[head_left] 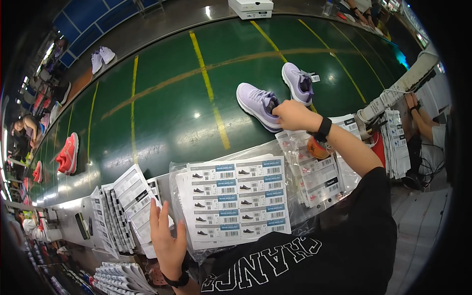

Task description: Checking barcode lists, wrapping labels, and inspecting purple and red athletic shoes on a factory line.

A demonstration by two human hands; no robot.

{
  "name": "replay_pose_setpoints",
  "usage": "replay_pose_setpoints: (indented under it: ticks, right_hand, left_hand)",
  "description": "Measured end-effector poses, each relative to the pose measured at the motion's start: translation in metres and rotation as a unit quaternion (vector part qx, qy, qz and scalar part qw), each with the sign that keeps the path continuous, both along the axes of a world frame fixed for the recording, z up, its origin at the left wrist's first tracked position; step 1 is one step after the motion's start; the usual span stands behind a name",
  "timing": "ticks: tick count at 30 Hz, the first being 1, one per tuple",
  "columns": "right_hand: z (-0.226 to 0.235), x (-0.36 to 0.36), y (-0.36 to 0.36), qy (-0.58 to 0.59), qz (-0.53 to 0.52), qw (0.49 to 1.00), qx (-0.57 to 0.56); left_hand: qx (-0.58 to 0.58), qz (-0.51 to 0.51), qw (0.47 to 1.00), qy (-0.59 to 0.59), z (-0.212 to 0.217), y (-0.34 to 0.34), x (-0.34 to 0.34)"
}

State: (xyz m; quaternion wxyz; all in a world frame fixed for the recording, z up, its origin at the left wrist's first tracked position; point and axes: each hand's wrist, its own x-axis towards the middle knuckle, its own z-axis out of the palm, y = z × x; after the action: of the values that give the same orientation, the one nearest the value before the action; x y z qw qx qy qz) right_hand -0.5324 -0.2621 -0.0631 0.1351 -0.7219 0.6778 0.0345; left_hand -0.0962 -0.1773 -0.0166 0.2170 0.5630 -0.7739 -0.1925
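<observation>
At the heel collar of a lavender sneaker (255, 101), my right hand (297, 117) is closed, its fingers partly hidden by the hand itself. Its mate, another lavender sneaker (296, 81) with a small white tag (315, 78), lies just beyond on the green conveyor belt (169, 115). My left hand (167, 238) is open, fingers stretched, beside a stack of printed label sheets (239, 199) in clear plastic. Under that hand's fingertips, or close by them, are folded label sheets (132, 196); contact cannot be told.
Red sneakers (69, 154) stand on the belt at left. Beyond its far edge are a white shoebox (251, 8) and more lavender sneakers (102, 59). Bagged labels (314, 179) and a pale metal post (393, 96) border my right arm. Other people work around the line.
</observation>
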Motion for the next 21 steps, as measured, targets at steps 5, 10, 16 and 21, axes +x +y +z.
replay_pose_setpoints:
  ticks: [5, 10, 16, 21]
  right_hand:
    - [0.04, -0.037, -0.006, -0.478, -0.139, 0.866, 0.049]
    - [0.075, -0.023, 0.042, -0.707, -0.115, 0.696, 0.057]
    - [0.084, -0.02, 0.082, -0.771, -0.08, 0.632, 0.001]
    - [0.078, -0.023, 0.097, -0.837, -0.024, 0.546, 0.001]
  left_hand:
    - [0.016, -0.02, 1.0, 0.013, -0.008, 0.011, 0.006]
    - [0.04, -0.008, 0.999, -0.004, -0.015, 0.017, 0.008]
    - [0.039, -0.036, 0.999, -0.002, -0.007, 0.012, -0.01]
    - [0.045, -0.063, 0.997, -0.002, -0.015, 0.014, -0.017]
